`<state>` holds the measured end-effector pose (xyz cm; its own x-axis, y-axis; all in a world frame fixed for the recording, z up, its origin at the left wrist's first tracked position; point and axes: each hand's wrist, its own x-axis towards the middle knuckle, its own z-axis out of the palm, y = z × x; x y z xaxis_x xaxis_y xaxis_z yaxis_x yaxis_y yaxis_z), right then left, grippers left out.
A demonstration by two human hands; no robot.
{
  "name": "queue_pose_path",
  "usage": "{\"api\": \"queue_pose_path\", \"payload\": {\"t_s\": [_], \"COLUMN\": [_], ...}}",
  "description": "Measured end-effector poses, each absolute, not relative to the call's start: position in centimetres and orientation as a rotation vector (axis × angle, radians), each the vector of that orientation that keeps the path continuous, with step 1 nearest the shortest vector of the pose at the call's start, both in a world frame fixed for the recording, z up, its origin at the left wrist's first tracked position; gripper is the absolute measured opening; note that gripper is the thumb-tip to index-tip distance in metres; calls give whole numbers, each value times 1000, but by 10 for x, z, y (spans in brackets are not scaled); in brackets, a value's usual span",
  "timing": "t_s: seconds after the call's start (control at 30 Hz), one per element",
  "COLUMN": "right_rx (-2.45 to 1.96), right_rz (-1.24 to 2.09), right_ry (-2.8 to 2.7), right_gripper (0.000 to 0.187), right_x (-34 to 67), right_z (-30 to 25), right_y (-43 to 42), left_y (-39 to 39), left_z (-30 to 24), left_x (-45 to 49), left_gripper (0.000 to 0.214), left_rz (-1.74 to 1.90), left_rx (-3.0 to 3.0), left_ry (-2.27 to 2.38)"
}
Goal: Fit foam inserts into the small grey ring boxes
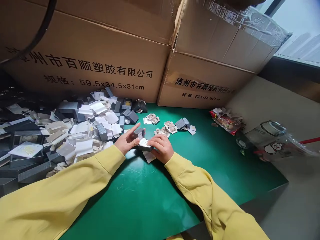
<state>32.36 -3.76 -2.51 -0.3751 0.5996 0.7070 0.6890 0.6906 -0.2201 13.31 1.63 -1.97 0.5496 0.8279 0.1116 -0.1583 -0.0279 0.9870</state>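
Between my hands is a small dark grey jewellery box, its hinged lid raised and a white lining inside. My left hand grips it at the left side, thumb near the hinge and fingers behind the lid. From the right, my right hand closes over the box's edge, its fingertips pressing on the white lining. What lies beneath those fingertips is hidden. A white paper piece lies on the green tabletop just under the box.
A large heap of grey boxes, white papers and beige inserts fills the left. Beyond my hands lie loose inserts and a closed grey box. Tall cartons stand behind. At right are a red snack packet and a clear cup.
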Motion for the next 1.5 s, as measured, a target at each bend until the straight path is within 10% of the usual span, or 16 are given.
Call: {"api": "queue_pose_path", "payload": {"t_s": [0.6, 1.07, 1.23, 1.5], "right_rx": [-1134, -1284, -1162, -1060], "right_rz": [582, 352, 589, 695], "right_ry": [-1680, -1678, -1767, -1794], "right_gripper": [12, 2, 53, 42], "right_x": [315, 307, 309, 358], "right_z": [-12, -18, -19, 2], "right_y": [-40, -45, -45, -31], "left_y": [-1, -9, -3, 6], "left_z": [-24, -28, -30, -2], "left_x": [136, 138, 137, 180], "left_gripper": [42, 68, 69, 61], "left_rz": [1168, 1083, 1021, 993], "left_rx": [2260, 2563, 2501, 2447], "left_ry": [502, 585, 684, 669]}}
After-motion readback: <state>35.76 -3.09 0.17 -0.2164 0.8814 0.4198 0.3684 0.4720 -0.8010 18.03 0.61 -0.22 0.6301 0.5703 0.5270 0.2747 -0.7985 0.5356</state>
